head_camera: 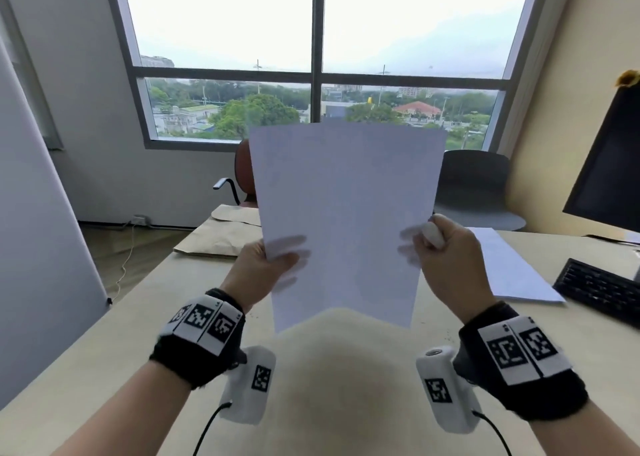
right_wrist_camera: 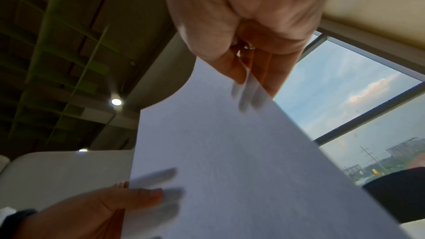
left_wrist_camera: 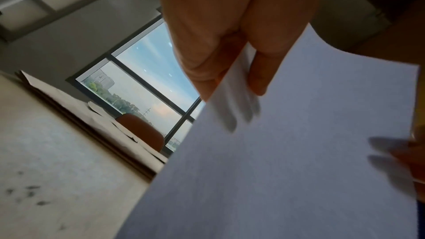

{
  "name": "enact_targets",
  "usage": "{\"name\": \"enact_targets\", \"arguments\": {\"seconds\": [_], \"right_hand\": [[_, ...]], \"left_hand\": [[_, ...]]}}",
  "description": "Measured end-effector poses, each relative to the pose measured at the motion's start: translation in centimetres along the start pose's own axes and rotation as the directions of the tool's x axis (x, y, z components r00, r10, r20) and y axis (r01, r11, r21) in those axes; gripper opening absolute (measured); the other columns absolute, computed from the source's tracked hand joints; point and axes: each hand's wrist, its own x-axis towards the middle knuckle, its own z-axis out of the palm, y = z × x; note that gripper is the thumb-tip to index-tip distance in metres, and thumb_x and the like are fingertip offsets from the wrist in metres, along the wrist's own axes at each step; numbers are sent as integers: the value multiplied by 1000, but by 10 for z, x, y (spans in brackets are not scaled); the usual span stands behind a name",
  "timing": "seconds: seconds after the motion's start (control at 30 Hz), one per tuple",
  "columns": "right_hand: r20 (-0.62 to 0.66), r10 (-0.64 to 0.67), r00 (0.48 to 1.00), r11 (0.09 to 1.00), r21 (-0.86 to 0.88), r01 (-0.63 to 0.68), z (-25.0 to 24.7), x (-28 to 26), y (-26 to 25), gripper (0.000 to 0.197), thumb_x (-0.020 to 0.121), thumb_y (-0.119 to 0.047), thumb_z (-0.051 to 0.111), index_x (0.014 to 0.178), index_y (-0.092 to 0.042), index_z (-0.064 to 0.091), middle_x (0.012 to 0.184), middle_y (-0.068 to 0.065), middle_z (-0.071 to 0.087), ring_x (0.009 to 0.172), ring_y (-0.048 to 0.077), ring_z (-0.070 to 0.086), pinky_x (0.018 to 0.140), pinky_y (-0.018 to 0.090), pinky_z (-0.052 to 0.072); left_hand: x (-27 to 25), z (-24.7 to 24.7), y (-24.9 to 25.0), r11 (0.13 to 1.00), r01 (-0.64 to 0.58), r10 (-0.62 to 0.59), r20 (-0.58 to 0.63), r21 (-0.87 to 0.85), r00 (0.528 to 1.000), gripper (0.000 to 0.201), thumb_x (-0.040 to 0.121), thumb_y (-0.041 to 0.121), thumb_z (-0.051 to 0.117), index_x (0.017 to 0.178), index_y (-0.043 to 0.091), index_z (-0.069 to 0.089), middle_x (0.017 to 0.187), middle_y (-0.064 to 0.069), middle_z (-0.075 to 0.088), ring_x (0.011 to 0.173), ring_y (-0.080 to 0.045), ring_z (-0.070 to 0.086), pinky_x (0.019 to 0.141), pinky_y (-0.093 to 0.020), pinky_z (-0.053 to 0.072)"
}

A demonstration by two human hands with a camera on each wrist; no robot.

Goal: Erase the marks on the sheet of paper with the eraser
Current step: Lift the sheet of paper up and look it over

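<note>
I hold a white sheet of paper (head_camera: 346, 213) upright in the air above the desk, one hand at each side edge. My left hand (head_camera: 277, 258) pinches the left edge, thumb in front and fingers showing as shadows through the paper. My right hand (head_camera: 420, 248) pinches the right edge and also grips a white eraser (head_camera: 433, 236) against the thumb. No marks stand out on the side facing me. The left wrist view shows the sheet (left_wrist_camera: 287, 170) clamped by the left hand (left_wrist_camera: 227, 83). The right wrist view shows the sheet (right_wrist_camera: 230, 152) pinched by the right hand (right_wrist_camera: 250, 83).
The beige desk (head_camera: 104, 351) carries brown envelopes (head_camera: 214, 237) at the far left and another white sheet (head_camera: 512, 272) at the right. A black keyboard (head_camera: 599, 289) and a monitor (head_camera: 613, 165) stand at the right edge. Dark crumbs (left_wrist_camera: 30, 192) speckle the desk. Chairs (head_camera: 474, 185) stand behind the desk.
</note>
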Motion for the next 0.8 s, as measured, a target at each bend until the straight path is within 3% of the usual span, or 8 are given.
{"name": "enact_targets", "arguments": {"seconds": [0.1,0.2,0.27,0.33,0.4,0.6,0.7,0.8], "right_hand": [[117,102,988,982,-170,-81,6,-4,13,29,80,3,48,55,-9,37,65,18,54,68,38,66,60,46,51],[200,191,961,976,-143,-164,4,-10,20,47,78,-38,62,58,-3,38,60,13,41,59,23,44,59,37,42],[174,268,948,963,-34,-267,0,-8,21,70,76,-66,44,68,3,43,67,21,41,64,20,40,62,33,37],[150,404,902,907,64,-417,-6,-3,27,52,92,-55,28,68,-11,41,68,9,38,61,18,38,59,30,36],[218,491,844,851,86,-517,-13,0,36,37,97,-37,27,66,-19,36,65,1,35,51,16,34,49,26,32],[536,578,615,815,-348,-463,-26,-7,76,13,90,-16,56,82,-6,60,69,3,53,46,11,50,42,20,42],[447,626,639,779,-324,-537,-35,1,90,13,91,-12,55,92,0,58,74,9,56,49,15,55,42,18,48],[313,673,670,738,-339,-583,-46,19,109,11,88,-11,59,82,-2,58,71,10,58,53,17,58,48,19,53]], "left_hand": [[-3,5,-12,993,46,-48,12,108,999,26,86,-8,59,92,16,67,77,-4,66,60,-12,58,57,-23,49],[-1,4,-19,997,57,-55,-42,49,998,24,85,-9,59,89,13,66,71,-4,67,53,-13,60,50,-20,49],[2,1,-19,998,55,-58,-61,-36,996,22,89,-7,54,94,12,65,63,1,70,49,-10,64,48,-19,50],[5,-2,-19,994,45,-52,-69,-100,996,24,93,-5,49,97,14,63,63,2,72,51,-11,67,49,-21,53],[7,-6,-19,990,29,-40,-73,-137,997,25,95,-3,45,97,16,62,65,2,73,53,-12,68,52,-22,55],[11,-19,-28,971,2,-33,-126,-239,992,26,96,-1,42,101,14,62,73,1,73,56,-12,69,54,-22,57],[11,-26,-33,962,-25,-14,-141,-272,990,28,97,0,41,98,17,63,71,6,74,58,-9,70,55,-21,57],[10,-30,-37,950,-47,-3,-162,-308,987,28,98,0,40,97,18,62,69,7,74,58,-7,70,55,-19,57]]}}
